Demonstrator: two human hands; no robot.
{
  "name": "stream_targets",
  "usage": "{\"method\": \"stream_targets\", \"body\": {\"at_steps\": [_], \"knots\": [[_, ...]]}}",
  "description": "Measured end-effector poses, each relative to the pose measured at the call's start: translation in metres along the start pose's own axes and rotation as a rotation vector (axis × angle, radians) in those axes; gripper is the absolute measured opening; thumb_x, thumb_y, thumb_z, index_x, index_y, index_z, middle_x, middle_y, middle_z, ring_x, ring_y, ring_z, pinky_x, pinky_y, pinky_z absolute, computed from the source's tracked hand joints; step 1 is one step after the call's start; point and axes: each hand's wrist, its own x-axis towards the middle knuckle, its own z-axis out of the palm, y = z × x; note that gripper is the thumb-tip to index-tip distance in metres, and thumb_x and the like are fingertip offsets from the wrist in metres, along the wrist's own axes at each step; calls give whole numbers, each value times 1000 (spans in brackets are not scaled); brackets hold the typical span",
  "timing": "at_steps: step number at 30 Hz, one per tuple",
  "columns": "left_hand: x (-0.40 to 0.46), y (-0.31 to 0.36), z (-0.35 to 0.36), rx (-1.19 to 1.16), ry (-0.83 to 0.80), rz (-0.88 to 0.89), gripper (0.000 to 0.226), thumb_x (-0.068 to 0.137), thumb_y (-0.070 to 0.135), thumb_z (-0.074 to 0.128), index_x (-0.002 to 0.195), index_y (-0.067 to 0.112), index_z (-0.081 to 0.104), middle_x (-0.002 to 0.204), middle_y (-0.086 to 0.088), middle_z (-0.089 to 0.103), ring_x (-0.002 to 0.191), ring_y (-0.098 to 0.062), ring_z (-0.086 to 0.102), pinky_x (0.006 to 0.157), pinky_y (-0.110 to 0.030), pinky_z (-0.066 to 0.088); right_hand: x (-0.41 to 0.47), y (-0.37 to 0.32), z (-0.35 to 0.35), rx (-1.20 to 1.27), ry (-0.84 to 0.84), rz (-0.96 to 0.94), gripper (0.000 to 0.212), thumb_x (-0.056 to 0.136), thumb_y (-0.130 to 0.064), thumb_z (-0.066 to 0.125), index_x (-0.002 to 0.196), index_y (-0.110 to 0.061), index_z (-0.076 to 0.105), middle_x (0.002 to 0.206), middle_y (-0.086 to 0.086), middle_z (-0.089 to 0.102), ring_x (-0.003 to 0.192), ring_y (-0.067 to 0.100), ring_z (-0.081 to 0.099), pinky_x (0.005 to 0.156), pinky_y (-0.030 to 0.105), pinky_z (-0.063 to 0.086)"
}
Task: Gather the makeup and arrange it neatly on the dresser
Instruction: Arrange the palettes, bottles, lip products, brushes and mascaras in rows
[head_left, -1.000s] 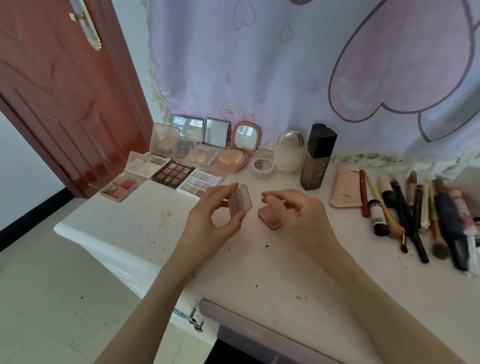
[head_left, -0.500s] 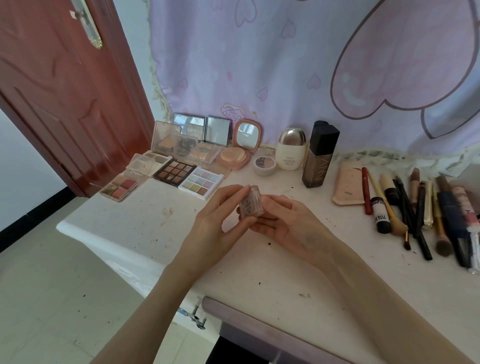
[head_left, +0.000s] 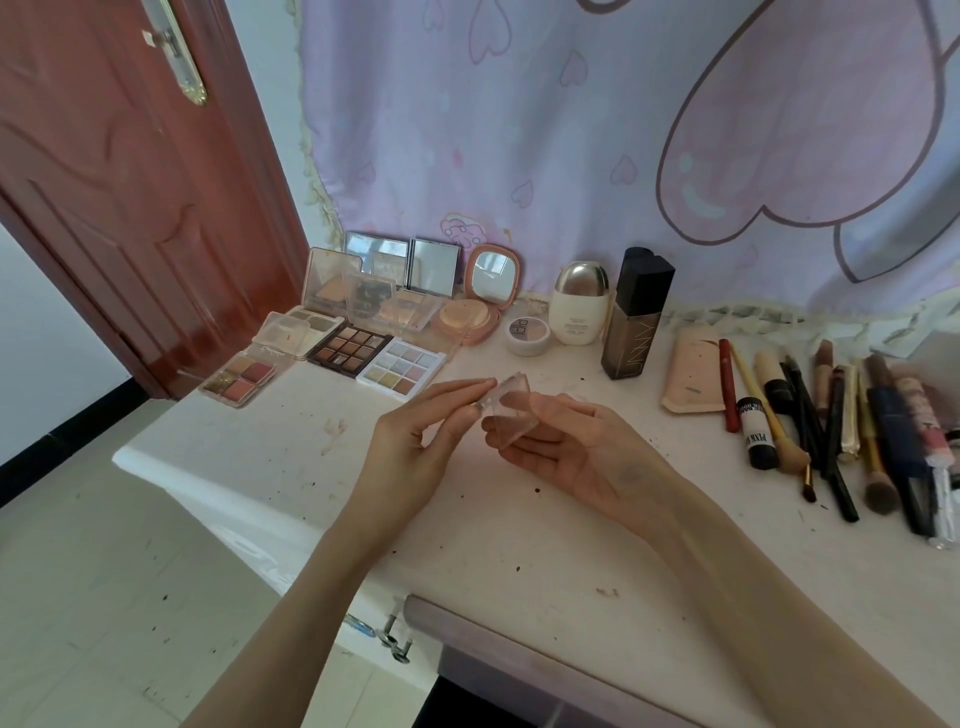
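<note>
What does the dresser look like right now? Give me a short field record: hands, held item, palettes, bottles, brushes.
left hand: pinches the clear lid edge of the small compact
right hand: cradles the small compact from below
small compact: clear case, held above the dresser top, lid partly open
palettes: grouped at back left, lids open
bottles: white bottle and dark bottle upright at the back
brushes and pencils: laid side by side at right

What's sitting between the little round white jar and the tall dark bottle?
A cream bottle with a shiny metallic cap stands between the round white jar and the tall dark bottle, seen in the head view.
</note>
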Motion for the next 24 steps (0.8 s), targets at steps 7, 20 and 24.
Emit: {"method": "stream_targets", "body": {"at_steps": [7, 20, 24], "knots": [[-1, 5, -22, -153, 123, -191, 31, 90, 1, 52, 112, 21, 61, 93, 14, 67, 73, 1, 62, 69, -11, 48, 8, -4, 18, -327, 128, -16, 18, 86, -16, 61, 93, -3, 71, 97, 18, 70, 80, 25, 68, 75, 30, 57], [-21, -16, -97, -321, 364, -795, 15, 90, 4, 56, 82, 9, 69, 64, -3, 69, 57, -9, 62, 70, -18, 55, 89, 33, 90, -677, 32, -134, 22, 90, -19, 54, 75, -8, 65, 70, 6, 65, 62, 16, 63, 82, 35, 56], [-22, -29, -116, -113, 408, -822, 18, 87, 12, 64, 104, 8, 64, 77, -4, 66, 70, -13, 59, 71, -16, 51, 115, 34, 111, -675, 85, -139, 21, 91, -12, 54, 79, -1, 67, 68, 7, 64, 62, 21, 65, 78, 35, 58]]}}
